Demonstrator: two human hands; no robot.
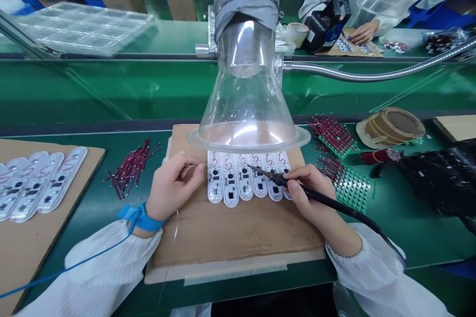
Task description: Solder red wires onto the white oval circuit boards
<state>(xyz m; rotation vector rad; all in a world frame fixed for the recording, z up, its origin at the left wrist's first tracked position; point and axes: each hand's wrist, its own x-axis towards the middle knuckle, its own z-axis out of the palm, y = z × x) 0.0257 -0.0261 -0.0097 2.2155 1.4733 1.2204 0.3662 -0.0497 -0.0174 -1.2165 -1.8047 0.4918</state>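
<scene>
My right hand (310, 190) grips a soldering iron (277, 178) with a black handle and cable. Its tip points left, over a row of several white rounded circuit boards (245, 183) with short red wires. The boards lie side by side on a brown cardboard sheet (238, 233). Left of the row, my left hand (176, 181) is closed in a pinch on a thin wire, probably solder, reaching toward the boards. A blue wrist strap (143, 218) is round that wrist. Whether tip or wire touches a board is too small to tell.
A clear fume funnel (245, 104) hangs low over the boards. Red wires (132, 166) lie left; green boards with red pins (347, 183) and a cardboard roll (390, 126) lie right. More white boards (55, 178) rest far left. Across the bench, a co-worker's hand (364, 32) handles parts.
</scene>
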